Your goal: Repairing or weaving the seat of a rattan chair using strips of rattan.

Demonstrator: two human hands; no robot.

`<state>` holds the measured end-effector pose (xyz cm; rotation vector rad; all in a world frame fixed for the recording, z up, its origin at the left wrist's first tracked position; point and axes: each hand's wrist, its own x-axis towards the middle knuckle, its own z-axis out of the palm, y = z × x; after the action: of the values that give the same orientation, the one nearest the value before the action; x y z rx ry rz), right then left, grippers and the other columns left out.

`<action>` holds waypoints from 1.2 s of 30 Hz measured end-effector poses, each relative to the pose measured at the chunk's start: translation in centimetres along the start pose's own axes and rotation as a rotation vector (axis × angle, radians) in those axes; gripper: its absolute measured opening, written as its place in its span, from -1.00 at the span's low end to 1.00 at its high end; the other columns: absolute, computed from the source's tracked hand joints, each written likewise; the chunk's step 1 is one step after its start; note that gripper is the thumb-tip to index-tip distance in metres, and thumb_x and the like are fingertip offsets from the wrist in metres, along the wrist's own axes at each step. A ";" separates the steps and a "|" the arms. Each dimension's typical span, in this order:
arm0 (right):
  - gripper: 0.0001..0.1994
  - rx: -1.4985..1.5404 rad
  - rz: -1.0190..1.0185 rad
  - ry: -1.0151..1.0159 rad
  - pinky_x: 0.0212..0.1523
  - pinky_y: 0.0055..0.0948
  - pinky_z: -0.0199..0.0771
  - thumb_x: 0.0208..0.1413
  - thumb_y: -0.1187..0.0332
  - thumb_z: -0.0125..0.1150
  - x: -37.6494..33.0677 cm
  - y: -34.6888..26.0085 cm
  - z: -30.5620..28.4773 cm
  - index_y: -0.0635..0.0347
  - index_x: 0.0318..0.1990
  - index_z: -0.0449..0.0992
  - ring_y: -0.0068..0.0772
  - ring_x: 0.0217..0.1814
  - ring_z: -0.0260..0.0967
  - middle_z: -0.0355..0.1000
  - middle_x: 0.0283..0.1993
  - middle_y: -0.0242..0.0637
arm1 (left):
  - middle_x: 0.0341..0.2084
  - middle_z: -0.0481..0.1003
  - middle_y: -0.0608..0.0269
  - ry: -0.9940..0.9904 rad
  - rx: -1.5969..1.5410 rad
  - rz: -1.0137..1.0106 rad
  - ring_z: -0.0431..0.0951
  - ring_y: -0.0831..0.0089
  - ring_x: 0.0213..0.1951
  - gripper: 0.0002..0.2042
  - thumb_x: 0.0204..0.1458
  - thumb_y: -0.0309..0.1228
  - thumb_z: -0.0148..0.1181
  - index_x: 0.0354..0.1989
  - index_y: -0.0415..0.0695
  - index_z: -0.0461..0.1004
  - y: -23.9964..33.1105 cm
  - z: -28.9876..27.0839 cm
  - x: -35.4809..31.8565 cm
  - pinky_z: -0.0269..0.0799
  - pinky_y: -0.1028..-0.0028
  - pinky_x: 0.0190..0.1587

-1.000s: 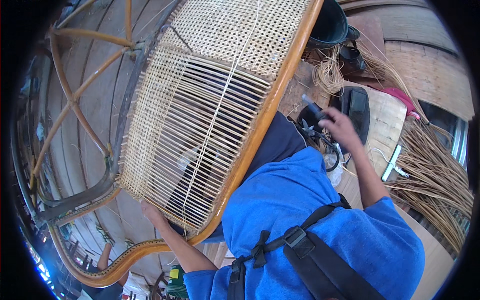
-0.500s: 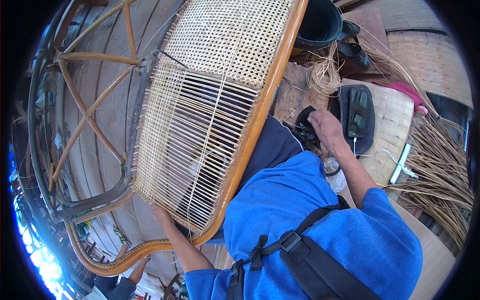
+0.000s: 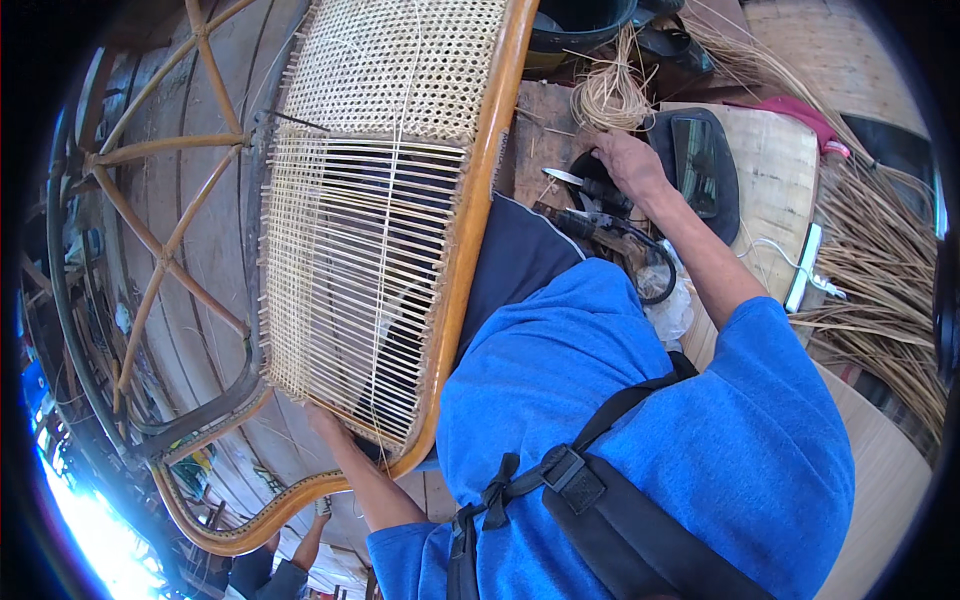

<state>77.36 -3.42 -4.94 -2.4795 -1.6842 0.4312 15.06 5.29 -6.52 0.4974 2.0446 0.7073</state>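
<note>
A wooden chair frame (image 3: 487, 120) with a woven cane panel (image 3: 390, 65) leans before me. The panel's top part is a dense mesh; its lower part has separate cane strands (image 3: 350, 300), with a long strand running down across them. My left hand (image 3: 325, 422) is at the panel's bottom edge, its fingers mostly hidden by the rim. Off to the right, my right hand (image 3: 630, 165) is closed, with fingertips together beside a black object (image 3: 582, 165); whether it holds anything is unclear. Just below lie a shiny pointed blade (image 3: 562, 176) and a dark tool (image 3: 590, 225).
A coil of cane (image 3: 612, 95) lies beyond my right hand, near a dark bucket (image 3: 585, 28). A phone (image 3: 697, 165) rests on a dark pad on a board. Bundled cane strips (image 3: 880, 280) lie far right. A bent-cane frame (image 3: 165, 255) stands left; another person's leg shows at lower left.
My right hand has moved away from my body, toward the cane coil, uncovering the blade and dark tool. The whole view has shifted a little. My left hand stays at the panel's bottom edge.
</note>
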 end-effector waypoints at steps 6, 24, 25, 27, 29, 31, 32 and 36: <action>-0.84 0.269 -0.071 0.251 -0.21 -0.22 0.38 0.06 0.37 0.02 -4.0 0.4 -2.6 0.19 -0.24 0.43 -0.04 -0.20 0.38 0.41 -0.32 -0.07 | -0.28 0.48 0.06 0.022 0.073 -0.002 0.53 0.26 -0.35 -0.51 0.10 -0.11 -0.25 -0.10 -0.31 0.40 2.1 1.2 -3.4 0.47 0.34 -0.39; -0.80 -0.148 0.447 -0.236 -0.47 0.00 0.39 0.11 0.34 -0.19 -18.5 -5.3 4.8 0.16 -0.20 0.36 0.04 -0.46 0.45 0.46 -0.51 -0.03 | -0.20 0.47 0.04 -0.091 -0.028 0.190 0.47 0.27 -0.20 -0.56 0.10 -0.16 -0.11 -0.02 -0.28 0.38 0.4 -4.1 -1.5 0.38 0.34 -0.15; -0.75 -0.200 0.456 -0.258 -0.46 0.01 0.38 0.13 0.31 -0.24 -18.7 -5.3 6.0 0.14 -0.10 0.31 0.04 -0.43 0.46 0.46 -0.48 -0.02 | -0.18 0.46 0.04 -0.077 0.141 0.252 0.46 0.27 -0.17 -0.56 0.11 -0.16 -0.13 0.00 -0.27 0.37 0.0 -5.0 -0.8 0.37 0.34 -0.13; -0.68 -0.060 0.454 -0.221 -0.34 0.03 0.33 0.16 0.26 -0.29 -19.1 -6.8 6.5 0.02 0.03 0.26 0.09 -0.29 0.43 0.45 -0.37 0.09 | -0.13 0.45 0.01 -0.022 0.214 0.386 0.44 0.24 -0.12 -0.56 0.12 -0.16 -0.18 -0.01 -0.25 0.37 -4.7 -12.2 6.0 0.35 0.29 -0.09; -0.67 -0.027 0.458 -0.209 -0.31 0.02 0.29 0.18 0.20 -0.27 -21.6 -7.6 5.5 -0.03 0.05 0.27 0.14 -0.27 0.40 0.44 -0.34 0.09 | -0.22 0.46 -0.19 0.075 0.479 0.390 0.43 0.01 -0.16 -0.56 0.12 -0.17 -0.25 -0.17 -0.34 0.42 -1.7 -10.3 4.0 0.30 0.22 -0.11; -0.69 0.057 0.469 -0.211 -0.31 -0.03 0.29 0.18 0.14 -0.23 -22.9 -8.5 5.4 0.00 -0.02 0.33 0.11 -0.28 0.39 0.43 -0.33 0.05 | -0.31 0.46 -0.23 0.182 0.352 0.341 0.44 -0.04 -0.21 -0.52 0.13 -0.15 -0.27 -0.25 -0.39 0.43 -3.1 -12.0 5.9 0.29 0.21 -0.15; -0.69 0.165 0.522 -0.185 -0.31 -0.06 0.30 0.18 0.12 -0.21 -23.6 -8.6 5.0 0.02 -0.08 0.36 0.08 -0.27 0.38 0.43 -0.32 0.04 | -0.31 0.46 -0.23 0.203 0.326 0.322 0.44 -0.04 -0.21 -0.52 0.13 -0.15 -0.27 -0.25 -0.39 0.43 -2.9 -12.1 5.0 0.29 0.21 -0.15; -0.78 0.138 0.244 -0.088 -0.23 -0.22 0.31 0.16 0.23 -0.07 -25.9 -10.9 4.1 0.19 -0.21 0.38 -0.07 -0.25 0.36 0.38 -0.31 0.00 | -0.46 0.46 -0.23 0.289 0.244 0.210 0.46 0.02 -0.35 -0.48 0.13 -0.11 -0.23 -0.34 -0.46 0.42 -0.6 -13.9 2.9 0.28 0.19 -0.23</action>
<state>57.52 -23.52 -1.75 -2.6051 -1.3316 0.6661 1.76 2.48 -2.52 0.7980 2.3897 0.6867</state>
